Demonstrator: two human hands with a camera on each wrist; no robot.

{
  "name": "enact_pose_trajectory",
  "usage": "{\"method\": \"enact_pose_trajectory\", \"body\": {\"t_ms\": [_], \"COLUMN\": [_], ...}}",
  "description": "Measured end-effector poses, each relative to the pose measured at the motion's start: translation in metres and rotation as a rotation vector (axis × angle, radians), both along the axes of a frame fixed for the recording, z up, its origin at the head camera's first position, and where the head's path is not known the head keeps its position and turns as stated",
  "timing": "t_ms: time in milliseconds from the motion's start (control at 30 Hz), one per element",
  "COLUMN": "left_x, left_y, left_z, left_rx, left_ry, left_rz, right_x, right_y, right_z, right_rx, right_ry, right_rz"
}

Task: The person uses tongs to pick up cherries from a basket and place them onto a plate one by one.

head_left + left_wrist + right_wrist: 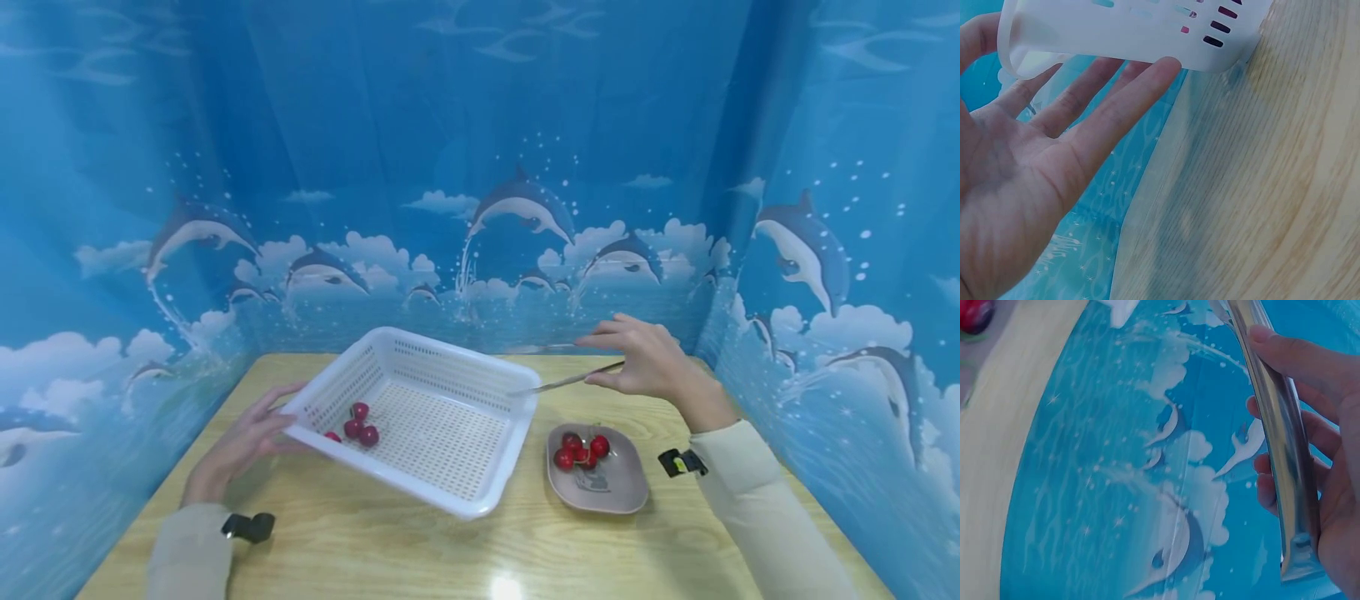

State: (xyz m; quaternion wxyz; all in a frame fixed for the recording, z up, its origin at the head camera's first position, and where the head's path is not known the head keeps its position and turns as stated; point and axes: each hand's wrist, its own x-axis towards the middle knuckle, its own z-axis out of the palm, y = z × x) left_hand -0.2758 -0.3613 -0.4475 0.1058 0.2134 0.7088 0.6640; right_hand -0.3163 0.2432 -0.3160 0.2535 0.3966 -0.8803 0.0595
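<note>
Four visible cherries (368, 435) in one basket (450, 442), tongs (1280, 444) in right hand (636, 357)

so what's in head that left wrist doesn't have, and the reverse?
Head only: right hand holding metal tongs, and the pinkish plate with cherries on it.
Left wrist only: palm of the left hand, plus slots in the white basket's outer wall.
Both: left hand, basket, wooden table, blue backdrop.

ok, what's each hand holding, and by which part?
Left hand: white basket, by the rim at its left end. Right hand: metal tongs, by the arms, well back from the tips.
</note>
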Motion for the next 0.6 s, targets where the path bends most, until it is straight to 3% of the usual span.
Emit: {"method": "enact_pose_trajectory", "body": {"t_ms": [367, 600], "left_x": [0.001, 0.001], "left_y": [0.002, 0.002], "left_z": [0.001, 0.000], "left_rx": [0.005, -0.006], "left_ry": [-0.009, -0.008], "left_rz": [0.015, 0.020], "right_x": [-0.011, -0.023], "right_y": [-0.049, -0.080], "right_z": [0.020, 0.019], "right_rx": [0.022, 0.041], "right_ry": [-0.055, -0.070], "right_rz": [0.056, 0.110]}}
